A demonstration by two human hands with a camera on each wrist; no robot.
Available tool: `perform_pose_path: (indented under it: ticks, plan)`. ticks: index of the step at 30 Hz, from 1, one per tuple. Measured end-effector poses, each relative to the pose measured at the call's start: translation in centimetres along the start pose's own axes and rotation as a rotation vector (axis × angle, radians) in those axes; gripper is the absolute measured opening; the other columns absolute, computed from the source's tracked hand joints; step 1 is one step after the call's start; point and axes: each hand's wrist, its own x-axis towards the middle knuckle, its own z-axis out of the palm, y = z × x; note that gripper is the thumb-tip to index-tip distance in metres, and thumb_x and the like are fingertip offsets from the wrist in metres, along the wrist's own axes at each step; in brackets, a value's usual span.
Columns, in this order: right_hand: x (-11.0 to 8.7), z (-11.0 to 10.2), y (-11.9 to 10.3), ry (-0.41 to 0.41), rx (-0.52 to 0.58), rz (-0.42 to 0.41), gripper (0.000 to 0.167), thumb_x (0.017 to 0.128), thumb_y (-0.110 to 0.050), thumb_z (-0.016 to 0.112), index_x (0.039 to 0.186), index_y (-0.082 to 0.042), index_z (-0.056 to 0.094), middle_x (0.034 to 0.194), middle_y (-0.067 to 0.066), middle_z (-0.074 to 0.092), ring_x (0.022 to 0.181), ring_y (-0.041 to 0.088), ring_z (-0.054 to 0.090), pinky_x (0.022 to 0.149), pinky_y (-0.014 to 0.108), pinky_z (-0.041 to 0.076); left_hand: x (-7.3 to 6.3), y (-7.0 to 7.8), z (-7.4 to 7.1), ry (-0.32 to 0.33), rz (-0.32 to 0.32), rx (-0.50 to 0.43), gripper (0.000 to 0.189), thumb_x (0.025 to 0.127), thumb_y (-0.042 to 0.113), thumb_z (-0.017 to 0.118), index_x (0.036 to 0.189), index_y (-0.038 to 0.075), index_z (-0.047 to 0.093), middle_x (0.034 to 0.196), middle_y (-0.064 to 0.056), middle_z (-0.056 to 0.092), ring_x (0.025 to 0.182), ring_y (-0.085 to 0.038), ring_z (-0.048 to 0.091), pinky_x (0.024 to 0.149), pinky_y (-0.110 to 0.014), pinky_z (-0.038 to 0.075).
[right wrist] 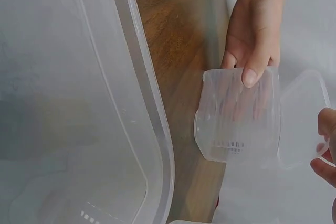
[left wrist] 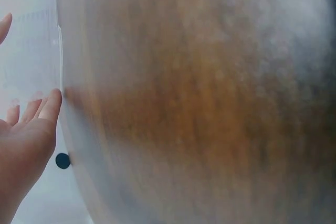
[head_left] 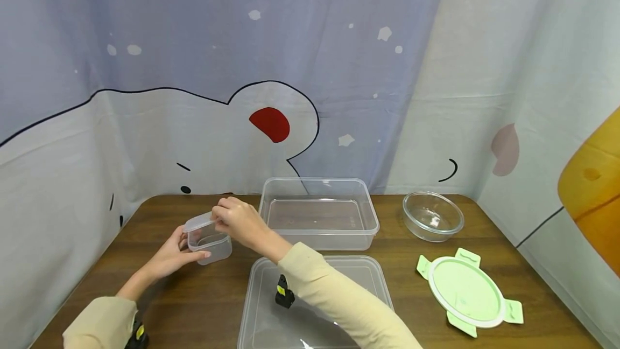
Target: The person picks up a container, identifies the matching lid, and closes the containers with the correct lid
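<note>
At the left of the head view, my left hand (head_left: 169, 257) grips a small clear plastic food container (head_left: 219, 251), thumb on the near wall and fingers behind. My right hand (head_left: 241, 222) pinches the edge of its translucent lid (head_left: 197, 223), which stands tilted up over the container. From the right wrist, the thumb of the left hand (right wrist: 257, 40) lies on the container wall (right wrist: 241, 119). The right fingertips (right wrist: 326, 135) hold the far corner of the raised lid (right wrist: 304, 116). In the left wrist view only part of the left hand (left wrist: 31, 140) shows.
A large clear rectangular container (head_left: 315, 238) stands at the table's back middle. Its size matches a flat translucent lid (head_left: 263, 306) under my right forearm. A round glass bowl (head_left: 431, 233) is back right, with a green clip lid (head_left: 467, 290) before it. A printed curtain (head_left: 339, 69) hangs behind.
</note>
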Motion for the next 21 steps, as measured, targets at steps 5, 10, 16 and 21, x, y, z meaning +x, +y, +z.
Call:
perform_pose_path:
  ticks: [5, 10, 16, 21]
  plan:
    - [-0.08, 0.16, -0.07, 0.029, -0.024, -0.004, 0.006, 0.082, -0.014, 0.073, 0.085, -0.016, 0.068, 0.086, -0.006, 0.064, 0.083, 0.006, 0.059, 0.070, 0.013, 0.050, 0.05, -0.01, -0.01, 0.001, 0.001, 0.005, 0.086, 0.086, 0.018, 0.072, 0.144, -0.006, 0.013, 0.143, -0.034, 0.032, 0.133, -0.052, 0.035, 0.097, -0.046, 0.049]
    - [-0.34, 0.40, -0.11, 0.049, -0.031, -0.009, 0.005, 0.082, -0.013, 0.073, 0.083, -0.016, 0.068, 0.083, -0.006, 0.063, 0.080, 0.006, 0.058, 0.067, 0.012, 0.049, 0.04, -0.02, 0.09, 0.007, -0.008, 0.003, 0.086, 0.085, 0.019, 0.072, 0.143, -0.006, 0.014, 0.143, -0.033, 0.034, 0.132, -0.050, 0.038, 0.095, -0.040, 0.051]
    - [-0.73, 0.47, -0.23, -0.044, -0.048, -0.022, 0.010, 0.081, -0.012, 0.071, 0.088, -0.018, 0.067, 0.088, -0.008, 0.064, 0.083, 0.005, 0.057, 0.067, 0.010, 0.047, -0.06, -0.15, 0.20, 0.011, -0.008, 0.013, 0.087, 0.085, 0.019, 0.073, 0.144, -0.006, 0.014, 0.143, -0.032, 0.034, 0.131, -0.049, 0.040, 0.091, -0.035, 0.052]
    - [-0.82, 0.21, -0.24, -0.173, -0.040, -0.013, 0.015, 0.081, -0.013, 0.068, 0.095, -0.019, 0.067, 0.098, -0.008, 0.066, 0.090, 0.006, 0.058, 0.070, 0.012, 0.048, -0.10, -0.08, 0.15, 0.015, -0.017, 0.035, 0.087, 0.085, 0.021, 0.072, 0.145, -0.006, 0.014, 0.143, -0.030, 0.035, 0.132, -0.049, 0.039, 0.094, -0.042, 0.050]
